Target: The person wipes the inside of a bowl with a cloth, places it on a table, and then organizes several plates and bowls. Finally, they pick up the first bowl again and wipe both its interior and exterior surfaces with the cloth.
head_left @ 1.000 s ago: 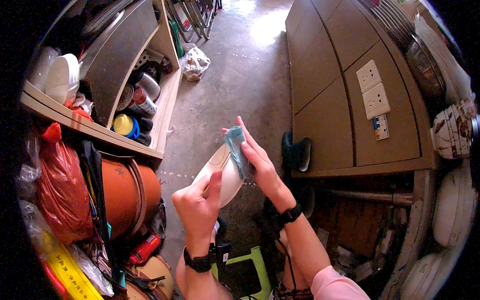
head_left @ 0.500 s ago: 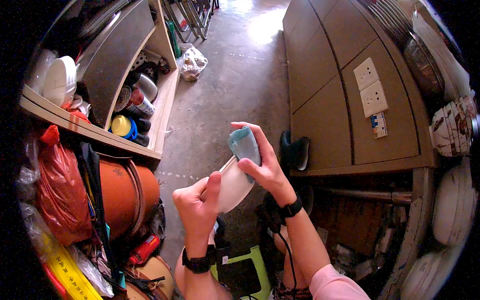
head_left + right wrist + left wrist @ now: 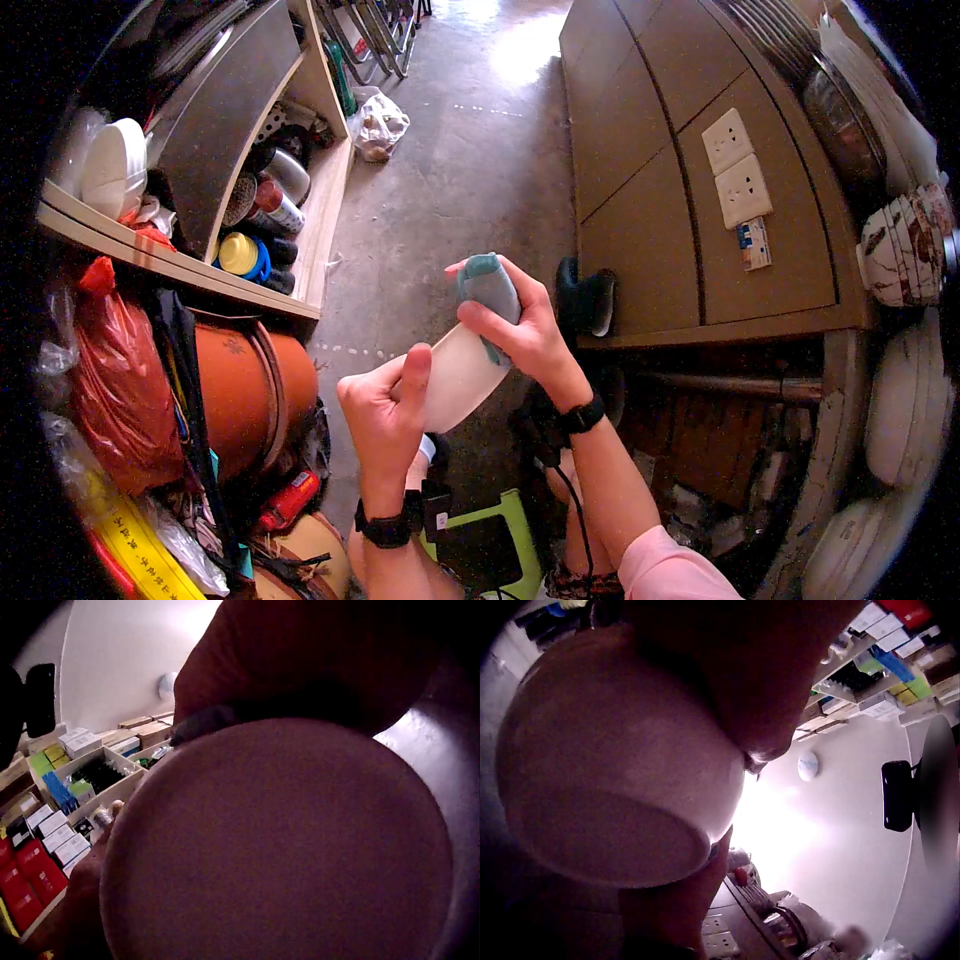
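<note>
Right of the fingers, well apart: wooden cabinet (image 3: 650, 200), two wall sockets (image 3: 735, 165) on its face. Left of the fingers: open shelf unit (image 3: 170, 262), packed with cans and containers. Below-left of the left fingers: terracotta pot (image 3: 250, 380) under the shelf, just beside red plastic bag (image 3: 120, 390). Far right of the right fingers: stacked patterned bowls (image 3: 900, 250). Below both wrists: green stool (image 3: 515, 520).

Gripping white bowl (image 3: 455, 375) with left hand (image 3: 385, 415): thumb up over the near wall, other fingers curled round behind. Bowl in the air, tilted, between the two sets of fingers, touching both. Seen from left wrist: outer wall and foot tight against the palm.

Clamping blue cloth (image 3: 488, 282) with right hand (image 3: 520, 330): fingers clenched over the top of the wad, thumb on its near side. Wad pressed onto the bowl's upper edge, just above the left thumb tip. Fingertips of the two hands apart, bowl between.
</note>
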Action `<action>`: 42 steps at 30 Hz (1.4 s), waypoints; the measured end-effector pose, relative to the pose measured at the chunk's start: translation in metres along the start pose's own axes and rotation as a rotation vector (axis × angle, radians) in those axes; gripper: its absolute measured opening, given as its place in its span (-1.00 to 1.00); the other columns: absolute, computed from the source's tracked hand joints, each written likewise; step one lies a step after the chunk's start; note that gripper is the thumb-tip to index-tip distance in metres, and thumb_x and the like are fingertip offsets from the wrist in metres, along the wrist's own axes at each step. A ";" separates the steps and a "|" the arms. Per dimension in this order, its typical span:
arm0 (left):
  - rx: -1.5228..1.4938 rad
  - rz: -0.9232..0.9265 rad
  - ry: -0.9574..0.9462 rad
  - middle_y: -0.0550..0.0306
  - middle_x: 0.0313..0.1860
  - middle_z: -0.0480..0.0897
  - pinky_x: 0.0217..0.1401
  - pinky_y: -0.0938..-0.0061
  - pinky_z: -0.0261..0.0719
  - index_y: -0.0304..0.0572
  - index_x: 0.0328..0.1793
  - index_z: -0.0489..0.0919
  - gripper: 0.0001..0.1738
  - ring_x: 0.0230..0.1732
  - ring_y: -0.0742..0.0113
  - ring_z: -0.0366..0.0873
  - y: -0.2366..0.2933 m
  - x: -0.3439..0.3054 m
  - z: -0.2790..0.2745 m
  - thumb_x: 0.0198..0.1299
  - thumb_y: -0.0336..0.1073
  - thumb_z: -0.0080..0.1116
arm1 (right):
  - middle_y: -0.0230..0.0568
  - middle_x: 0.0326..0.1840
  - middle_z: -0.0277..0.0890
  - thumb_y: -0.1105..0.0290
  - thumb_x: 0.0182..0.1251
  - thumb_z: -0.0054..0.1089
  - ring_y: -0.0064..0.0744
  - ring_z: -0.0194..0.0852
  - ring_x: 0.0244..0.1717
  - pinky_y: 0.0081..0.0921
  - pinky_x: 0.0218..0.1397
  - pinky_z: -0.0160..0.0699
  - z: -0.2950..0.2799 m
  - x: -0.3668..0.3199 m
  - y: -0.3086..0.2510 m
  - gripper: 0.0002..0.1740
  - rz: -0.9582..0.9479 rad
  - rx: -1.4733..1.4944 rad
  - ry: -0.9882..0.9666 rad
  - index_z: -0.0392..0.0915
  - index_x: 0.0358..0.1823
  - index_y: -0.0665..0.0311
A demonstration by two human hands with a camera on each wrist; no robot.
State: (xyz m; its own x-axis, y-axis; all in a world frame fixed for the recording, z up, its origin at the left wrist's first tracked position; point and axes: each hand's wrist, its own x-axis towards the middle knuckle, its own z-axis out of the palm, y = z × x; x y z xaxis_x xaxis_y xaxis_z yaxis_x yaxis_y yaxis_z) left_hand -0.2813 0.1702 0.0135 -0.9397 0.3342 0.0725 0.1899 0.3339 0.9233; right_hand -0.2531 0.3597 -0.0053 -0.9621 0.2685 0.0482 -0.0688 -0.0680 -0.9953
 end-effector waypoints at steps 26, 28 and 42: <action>-0.312 -0.051 -0.297 0.04 -0.16 0.79 -0.08 0.50 0.68 -0.25 0.22 0.60 -0.53 -0.12 0.41 0.73 0.023 0.006 -0.018 0.26 -0.26 0.47 | -0.53 -0.30 0.49 0.04 0.50 0.30 -0.67 0.50 -0.35 -0.56 -0.33 0.50 -0.011 -0.006 -0.003 -0.50 0.416 0.509 0.245 0.52 0.31 0.15; -0.247 -0.017 -0.237 0.10 -0.25 0.78 -0.19 0.53 0.65 -0.22 0.09 0.60 -0.60 -0.20 0.46 0.71 0.015 0.007 -0.019 0.26 -0.20 0.49 | -0.54 -0.29 0.48 0.02 0.50 0.28 -0.67 0.50 -0.35 -0.55 -0.32 0.51 -0.009 -0.006 -0.006 -0.48 0.436 0.503 0.269 0.51 0.32 0.14; -0.306 0.098 -0.116 0.36 -0.53 0.54 -0.40 0.63 0.26 -0.28 -0.12 0.63 -0.42 -0.44 0.64 0.38 0.011 0.002 -0.019 0.43 0.20 0.21 | -0.45 -0.43 0.46 -0.03 0.49 0.29 -0.54 0.54 -0.27 -0.52 -0.30 0.57 -0.009 -0.009 0.016 -0.47 0.378 0.922 0.334 0.42 0.30 0.09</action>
State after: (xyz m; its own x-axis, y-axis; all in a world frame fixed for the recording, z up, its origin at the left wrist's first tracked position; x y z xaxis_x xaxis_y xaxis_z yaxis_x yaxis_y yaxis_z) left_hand -0.2869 0.1581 0.0310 -0.8793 0.4556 0.1388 0.1666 0.0211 0.9858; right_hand -0.2427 0.3648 -0.0227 -0.8508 0.3188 -0.4179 -0.0883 -0.8705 -0.4842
